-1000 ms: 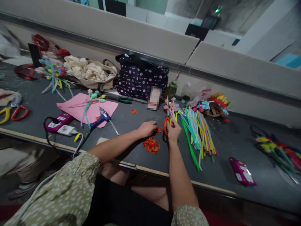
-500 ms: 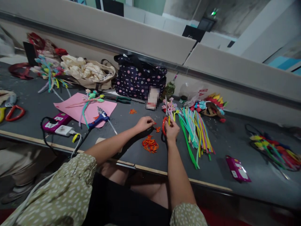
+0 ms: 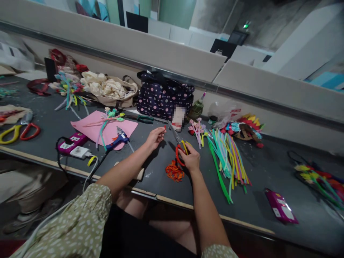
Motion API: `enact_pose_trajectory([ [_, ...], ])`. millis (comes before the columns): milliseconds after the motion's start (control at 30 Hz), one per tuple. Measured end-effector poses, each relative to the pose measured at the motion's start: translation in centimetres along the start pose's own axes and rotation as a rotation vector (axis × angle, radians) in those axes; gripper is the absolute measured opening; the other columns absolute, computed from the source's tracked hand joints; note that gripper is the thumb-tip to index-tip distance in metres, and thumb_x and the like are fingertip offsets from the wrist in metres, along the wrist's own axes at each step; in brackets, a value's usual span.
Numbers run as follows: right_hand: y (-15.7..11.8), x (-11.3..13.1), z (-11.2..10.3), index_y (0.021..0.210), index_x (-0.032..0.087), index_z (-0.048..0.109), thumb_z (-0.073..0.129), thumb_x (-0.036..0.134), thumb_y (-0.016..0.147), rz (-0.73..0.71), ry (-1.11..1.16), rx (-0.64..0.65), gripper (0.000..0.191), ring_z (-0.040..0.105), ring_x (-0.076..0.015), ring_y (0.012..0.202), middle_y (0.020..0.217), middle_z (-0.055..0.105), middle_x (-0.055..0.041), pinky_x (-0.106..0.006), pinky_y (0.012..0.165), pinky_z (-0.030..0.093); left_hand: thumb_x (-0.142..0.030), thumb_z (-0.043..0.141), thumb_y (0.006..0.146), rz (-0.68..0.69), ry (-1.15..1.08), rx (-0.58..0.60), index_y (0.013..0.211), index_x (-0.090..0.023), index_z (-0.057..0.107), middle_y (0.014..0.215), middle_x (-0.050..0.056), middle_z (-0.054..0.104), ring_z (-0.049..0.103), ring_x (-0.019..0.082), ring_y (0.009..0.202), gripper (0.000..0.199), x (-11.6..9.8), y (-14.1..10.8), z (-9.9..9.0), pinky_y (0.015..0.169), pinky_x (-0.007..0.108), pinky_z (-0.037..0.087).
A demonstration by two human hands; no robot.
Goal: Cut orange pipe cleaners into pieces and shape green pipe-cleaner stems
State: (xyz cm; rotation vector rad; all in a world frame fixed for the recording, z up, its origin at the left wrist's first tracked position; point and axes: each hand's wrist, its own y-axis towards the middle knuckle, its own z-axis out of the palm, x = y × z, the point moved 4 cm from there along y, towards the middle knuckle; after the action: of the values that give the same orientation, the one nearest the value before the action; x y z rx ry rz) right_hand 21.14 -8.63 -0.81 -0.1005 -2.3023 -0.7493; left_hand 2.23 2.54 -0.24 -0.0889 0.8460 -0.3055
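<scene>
Above the middle of the dark table (image 3: 258, 168), one pair of scissors (image 3: 177, 140) points away from the wearer and leftward, its red and yellow handles in the right hand (image 3: 191, 157), whose fingers are curled closed around them. To its left, the left hand (image 3: 156, 138) is pinched shut, thumb against fingertips, on one small red piece (image 3: 165, 127). Both forearms reach forward over the near edge, the left slanting rightward, the right slanting leftward.

Just below the scissors lies one heap of orange pieces (image 3: 174, 172), too small to count. Right of the right hand lies one bundle of coloured stems (image 3: 228, 157). To the left are one glue gun (image 3: 118, 139), partly over one pink sheet (image 3: 94, 125), and a second pair of scissors (image 3: 30, 130). Purple boxes number two: a left box (image 3: 73, 144) and a right box (image 3: 281, 206). One spotted bag (image 3: 163, 96) stands against the pale partition (image 3: 120, 41); beyond it, a green light (image 3: 246, 25) shows against a grey wall (image 3: 268, 21).
</scene>
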Motion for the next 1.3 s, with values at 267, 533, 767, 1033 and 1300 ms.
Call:
enact_pose_trajectory([
  [267,-0.5,0.2,0.9,0.115,0.017,0.068,0.066,0.05,0.077,-0.138,-0.082,0.018,0.051,0.069,-0.0272,0.099,0.112,0.071,-0.0133,-0.04,0.089,0.054,-0.014,0.073,0.069,-0.067,-0.202,-0.003,0.077,-0.014,0.063,0.066,0.0,0.065,0.052,0.004,0.047,0.013,0.1,0.0,0.0,0.042,0.014,0.039],
  [533,-0.6,0.5,1.1,0.117,0.017,0.067,0.064,0.051,0.079,-0.223,-0.134,0.037,0.05,0.068,-0.0265,0.102,0.111,0.071,-0.0132,-0.039,0.09,0.053,-0.012,0.074,0.068,-0.063,-0.248,-0.031,0.077,-0.014,0.062,0.061,-0.003,0.061,0.051,0.004,0.046,0.015,0.1,0.2,-0.3,0.043,0.014,0.039],
  [767,-0.5,0.5,1.0,0.117,0.017,0.066,0.063,0.052,0.08,-0.203,-0.131,0.046,0.051,0.067,-0.026,0.104,0.113,0.07,-0.013,-0.039,0.092,0.052,-0.013,0.073,0.069,-0.081,-0.213,-0.053,0.077,-0.015,0.062,0.061,-0.003,0.061,0.05,0.004,0.046,0.014,0.2,0.1,0.0,0.044,0.015,0.039],
  [1033,-0.5,0.0,1.4,0.119,0.018,0.066,0.063,0.051,0.081,-0.207,-0.106,0.053,0.051,0.067,-0.0242,0.102,0.113,0.07,-0.0121,-0.037,0.092,0.052,-0.012,0.073,0.069,-0.088,-0.251,-0.042,0.077,-0.014,0.061,0.06,-0.003,0.06,0.05,0.004,0.046,0.014,0.4,0.1,-0.1,0.043,0.015,0.039],
  [1300,-0.5,0.0,1.5,0.119,0.017,0.066,0.062,0.052,0.082,-0.233,-0.116,0.047,0.051,0.067,-0.0241,0.104,0.114,0.07,-0.0119,-0.037,0.093,0.052,-0.012,0.072,0.071,-0.098,-0.263,-0.056,0.076,-0.014,0.061,0.061,-0.003,0.06,0.051,0.004,0.046,0.013,0.6,0.2,-0.2,0.044,0.015,0.04],
])
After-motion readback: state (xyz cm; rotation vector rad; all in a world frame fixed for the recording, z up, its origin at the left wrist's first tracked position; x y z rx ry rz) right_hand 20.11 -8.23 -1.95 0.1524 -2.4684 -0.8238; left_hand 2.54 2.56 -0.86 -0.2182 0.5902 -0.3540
